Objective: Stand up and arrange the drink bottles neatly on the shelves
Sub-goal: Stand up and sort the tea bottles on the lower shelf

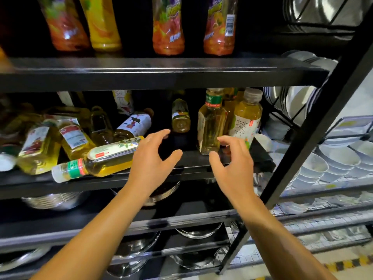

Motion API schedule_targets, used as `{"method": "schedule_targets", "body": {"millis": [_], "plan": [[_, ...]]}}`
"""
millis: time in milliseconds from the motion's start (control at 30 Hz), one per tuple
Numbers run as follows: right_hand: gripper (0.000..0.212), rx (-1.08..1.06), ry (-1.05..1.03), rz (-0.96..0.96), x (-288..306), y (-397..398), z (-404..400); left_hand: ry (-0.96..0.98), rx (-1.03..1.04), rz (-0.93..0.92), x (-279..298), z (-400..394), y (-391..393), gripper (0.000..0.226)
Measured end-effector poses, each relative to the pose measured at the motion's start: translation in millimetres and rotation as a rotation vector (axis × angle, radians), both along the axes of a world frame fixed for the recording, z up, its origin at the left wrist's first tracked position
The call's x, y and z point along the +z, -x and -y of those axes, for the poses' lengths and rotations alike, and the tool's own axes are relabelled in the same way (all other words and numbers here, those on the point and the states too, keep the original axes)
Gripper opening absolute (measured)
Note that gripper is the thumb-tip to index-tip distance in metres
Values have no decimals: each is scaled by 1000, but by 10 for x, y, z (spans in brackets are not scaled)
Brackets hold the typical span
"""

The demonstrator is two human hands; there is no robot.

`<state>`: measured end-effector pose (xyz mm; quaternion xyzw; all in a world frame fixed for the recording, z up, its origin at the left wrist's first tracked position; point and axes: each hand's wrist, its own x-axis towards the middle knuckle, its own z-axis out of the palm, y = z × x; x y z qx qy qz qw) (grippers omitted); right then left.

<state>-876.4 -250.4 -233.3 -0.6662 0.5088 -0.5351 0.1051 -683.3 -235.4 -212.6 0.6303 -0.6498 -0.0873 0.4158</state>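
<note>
Left hand [154, 158], right hand [232, 158]: fingers spread, holding nothing | before middle shelf [181, 178] | upright bottle [211, 126] just beyond right fingertips

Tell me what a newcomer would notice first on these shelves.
Two bare hands, the left hand and right hand, reach open toward the middle shelf. Left of them lies a heap of toppled bottles; at the right, a yellow bottle stands upright. Orange bottles line the shelf above.

The upright tea bottle [246, 118] at the shelf's right end bears a large "茶" on its label.
</note>
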Motion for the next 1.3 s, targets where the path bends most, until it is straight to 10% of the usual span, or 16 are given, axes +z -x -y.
{"method": "schedule_targets", "body": {"millis": [167, 367, 633, 800, 1033, 1300], "plan": [[37, 171, -78, -263, 145, -728, 320, 178, 201, 230, 94, -245, -687, 47], [53, 221, -226, -297, 234, -1207, 761, -196, 368, 660, -4, -278, -1166, 71], [80, 648, -272, -597, 51, -1585, 609, -105, 239, 645, -113, -306, -1492, 76], [75, 537, -298, -423, -54, -1627, 585, 346, 375, 180, -244, -645, -1381, 22], [63, 621, -334, -192, 57, -1736, 242, 34, 161, -830, -297, -588, -1237, 48], [39, 416, -332, -239, 138, -1794, 798, 88, 160, -941, -195, -377, -1491, 38]]}}
